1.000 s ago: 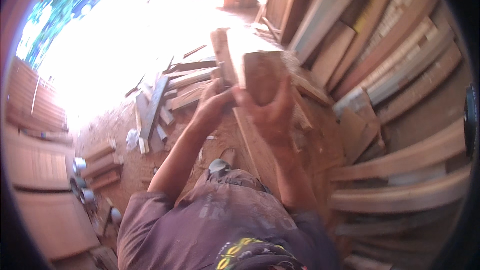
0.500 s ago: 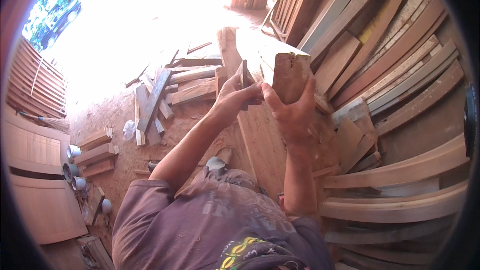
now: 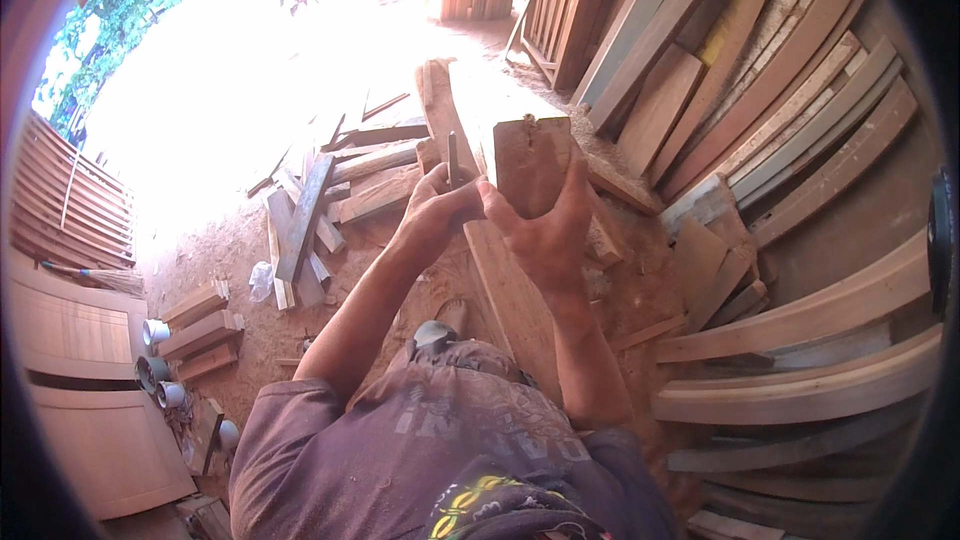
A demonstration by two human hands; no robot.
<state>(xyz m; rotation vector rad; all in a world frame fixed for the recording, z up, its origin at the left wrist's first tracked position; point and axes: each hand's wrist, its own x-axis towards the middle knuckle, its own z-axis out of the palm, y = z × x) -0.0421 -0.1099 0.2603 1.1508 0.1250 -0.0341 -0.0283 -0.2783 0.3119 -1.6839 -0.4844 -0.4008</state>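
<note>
The short wooden board [image 3: 533, 165] stands upright between both hands at chest height, its long axis running up and away from the person, its top edge rough and notched. The right hand [image 3: 545, 230] is nearer, cupping the board from below and behind with fingers wrapped round its lower edges. The left hand [image 3: 435, 210] is just beside it, closed round a thin dark stick-like piece [image 3: 452, 162] whose tip rises along the board's left edge. The board is reddish-brown and flat-faced.
</note>
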